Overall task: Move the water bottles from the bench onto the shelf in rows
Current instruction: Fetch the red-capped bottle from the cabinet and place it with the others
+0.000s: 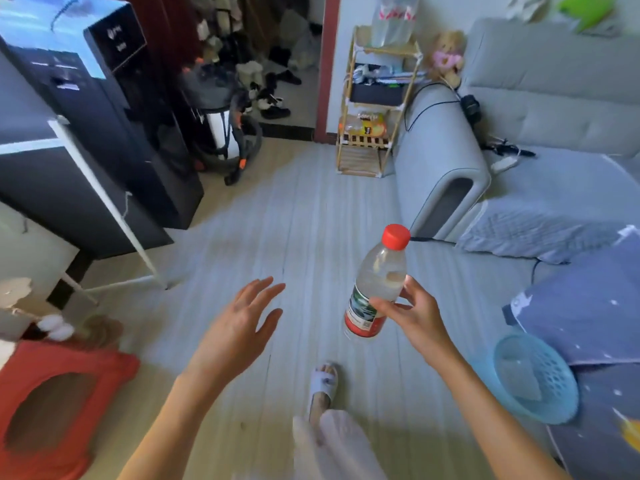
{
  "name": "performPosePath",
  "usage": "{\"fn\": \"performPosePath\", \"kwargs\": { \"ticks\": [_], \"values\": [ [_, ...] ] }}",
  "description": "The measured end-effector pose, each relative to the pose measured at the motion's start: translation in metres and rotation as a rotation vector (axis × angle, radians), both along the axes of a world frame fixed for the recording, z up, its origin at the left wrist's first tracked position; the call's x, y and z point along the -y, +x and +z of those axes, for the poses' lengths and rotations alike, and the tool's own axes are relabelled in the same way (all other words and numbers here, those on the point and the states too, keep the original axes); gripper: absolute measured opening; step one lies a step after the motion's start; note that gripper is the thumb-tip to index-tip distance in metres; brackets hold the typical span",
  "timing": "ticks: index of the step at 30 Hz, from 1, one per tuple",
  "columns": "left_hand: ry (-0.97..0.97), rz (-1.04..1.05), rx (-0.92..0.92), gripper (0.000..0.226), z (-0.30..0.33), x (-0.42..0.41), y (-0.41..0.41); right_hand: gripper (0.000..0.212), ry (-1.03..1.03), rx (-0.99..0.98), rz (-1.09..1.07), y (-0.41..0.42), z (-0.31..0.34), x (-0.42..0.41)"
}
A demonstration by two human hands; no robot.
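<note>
Your hold on the clear plastic water bottle with the red cap and red-and-green label [375, 284] looks thin, and that is the main risk as I judge it. Your right hand [412, 315] pinches it at the label band with thumb and fingertips [382, 304] only; the palm is not wrapped around the body. The bottle hangs in the air above the pale wood-look floor [311, 216], tilted with its cap leaning up and to the right, and water seems to fill much of it. A smooth, heavy bottle held low on its body could swing or slip out through the fingers as you carry it, and it would fall near your sandalled foot [323, 386].

Your left hand [239, 327] is spread wide, fingers apart, holding and touching nothing; it sits beside the bottle but well clear of it, so it gives no support.

The bamboo-framed shelf unit with white corner joints [375, 102] stands across the room beside the grey fabric sofa [446, 150]. Its tiers already look crowded, which could make setting bottles in neat rows awkward. I cannot tell from here which surface is the bench.
</note>
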State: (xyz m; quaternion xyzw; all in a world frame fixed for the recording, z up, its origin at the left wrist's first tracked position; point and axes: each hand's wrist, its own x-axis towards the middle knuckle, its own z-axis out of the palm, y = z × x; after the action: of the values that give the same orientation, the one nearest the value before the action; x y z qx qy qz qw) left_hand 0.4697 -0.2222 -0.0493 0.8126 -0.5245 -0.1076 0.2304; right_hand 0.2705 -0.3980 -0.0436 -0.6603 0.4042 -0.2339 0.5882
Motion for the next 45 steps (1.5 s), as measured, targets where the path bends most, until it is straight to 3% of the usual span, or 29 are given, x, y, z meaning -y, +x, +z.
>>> {"fn": "performPosePath", "kwargs": {
  "ticks": [18, 25, 34, 42, 45],
  "values": [
    [-0.027, -0.071, 0.143, 0.040, 0.013, 0.377, 0.249, 0.037, -0.019, 0.047, -0.022, 0.225, 0.004, 0.371],
    [-0.033, -0.189, 0.171, 0.037, -0.003, 0.572, 0.349, 0.026, -0.034, 0.067, -0.126, 0.315, -0.009, 0.547],
    [-0.120, -0.431, 0.295, 0.040, 0.056, 0.822, 0.421, 0.040, -0.027, 0.031, -0.144, 0.383, 0.019, 0.732],
    [-0.267, -0.555, 0.125, 0.052, 0.090, 1.024, 0.437, 0.040, -0.030, -0.016, 0.000, 0.422, 0.019, 0.919],
    [-0.226, -0.547, -0.022, 0.053, 0.102, 1.096, 0.438, 0.041, -0.026, -0.024, 0.079, 0.437, 0.024, 0.995]
  ]
}}
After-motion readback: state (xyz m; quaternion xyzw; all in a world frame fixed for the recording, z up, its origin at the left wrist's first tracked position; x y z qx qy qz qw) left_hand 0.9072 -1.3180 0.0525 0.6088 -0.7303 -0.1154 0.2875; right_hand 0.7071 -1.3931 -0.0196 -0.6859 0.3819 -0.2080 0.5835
